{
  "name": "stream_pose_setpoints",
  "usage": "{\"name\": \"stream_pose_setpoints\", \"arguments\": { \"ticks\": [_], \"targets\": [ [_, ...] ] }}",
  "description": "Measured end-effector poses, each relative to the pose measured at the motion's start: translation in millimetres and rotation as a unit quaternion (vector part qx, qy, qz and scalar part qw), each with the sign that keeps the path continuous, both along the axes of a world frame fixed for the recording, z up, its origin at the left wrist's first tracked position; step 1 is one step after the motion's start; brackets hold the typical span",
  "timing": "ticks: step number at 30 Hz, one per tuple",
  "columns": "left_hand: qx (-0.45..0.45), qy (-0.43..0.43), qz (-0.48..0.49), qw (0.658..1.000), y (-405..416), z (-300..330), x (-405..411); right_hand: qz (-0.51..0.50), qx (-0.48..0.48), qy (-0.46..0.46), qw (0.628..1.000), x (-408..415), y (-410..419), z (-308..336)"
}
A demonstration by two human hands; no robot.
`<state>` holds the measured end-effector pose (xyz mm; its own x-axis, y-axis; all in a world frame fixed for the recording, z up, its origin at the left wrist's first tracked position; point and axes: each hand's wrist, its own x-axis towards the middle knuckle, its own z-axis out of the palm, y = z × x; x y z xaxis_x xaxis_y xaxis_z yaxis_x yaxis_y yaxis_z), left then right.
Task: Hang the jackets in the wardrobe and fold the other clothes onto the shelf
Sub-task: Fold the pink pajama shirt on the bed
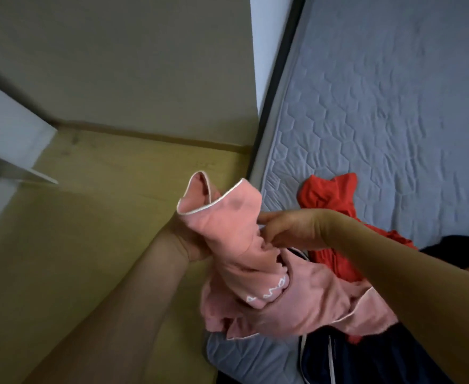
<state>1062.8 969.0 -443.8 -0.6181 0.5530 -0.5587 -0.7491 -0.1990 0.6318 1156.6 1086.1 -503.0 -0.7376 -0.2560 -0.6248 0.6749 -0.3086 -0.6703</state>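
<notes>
Pink garment [258, 261], white-piped, bunched, held above mattress [380, 106] near its left edge. Left hand [194, 242] mostly hidden under the cloth, grip not discernible. Right hand [291, 228] pinches a fold. Red garment [330, 217] and dark garment [380, 356] lie on mattress beside it.

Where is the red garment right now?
In the head view, the red garment lies crumpled on the grey mattress, right of centre, partly behind the right hand and the pink garment.
</notes>
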Motion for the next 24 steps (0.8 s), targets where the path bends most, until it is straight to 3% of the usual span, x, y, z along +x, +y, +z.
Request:
{"name": "stream_pose_setpoints", "arguments": {
  "ticks": [2,5,8,12,15,17,21,22,24],
  "targets": [
    [0.019,0.064,-0.11,0.992,-22.2,49.8,-20.2,0.015,0.041,0.017,0.999,-1.2,-3.9,46.8],
    [-0.082,0.192,-0.24,0.948,-49.8,136.2,-39.7,-0.023,0.123,0.051,0.991,4.5,-4.3,134.7],
    [-0.178,0.267,-0.179,0.93,-75.4,217.5,-41.7,-0.109,0.199,0.11,0.968,17.9,0.2,232.9],
    [-0.189,0.308,-0.063,0.93,-108.7,308.8,-51.3,-0.11,0.33,0.19,0.918,29.7,-6.0,351.3],
    [-0.221,0.416,-0.073,0.879,-126.8,366.5,-55.6,-0.111,0.336,0.223,0.908,31.9,-29.3,424.3],
    [-0.204,0.467,-0.075,0.857,-132.9,402.3,-53.1,-0.096,0.318,0.227,0.916,29.7,-40.9,459.3],
    [-0.089,0.472,-0.086,0.873,-139.6,455.0,-47.7,-0.006,0.317,0.191,0.929,26.2,-61.0,503.9],
    [-0.104,0.489,-0.087,0.862,-139.7,461.6,-49.9,0.005,0.329,0.186,0.926,25.8,-65.8,511.9],
    [-0.227,0.573,-0.076,0.784,-138.7,473.5,-59.4,-0.037,0.352,0.198,0.914,23.7,-70.0,522.8]
  ]
}}
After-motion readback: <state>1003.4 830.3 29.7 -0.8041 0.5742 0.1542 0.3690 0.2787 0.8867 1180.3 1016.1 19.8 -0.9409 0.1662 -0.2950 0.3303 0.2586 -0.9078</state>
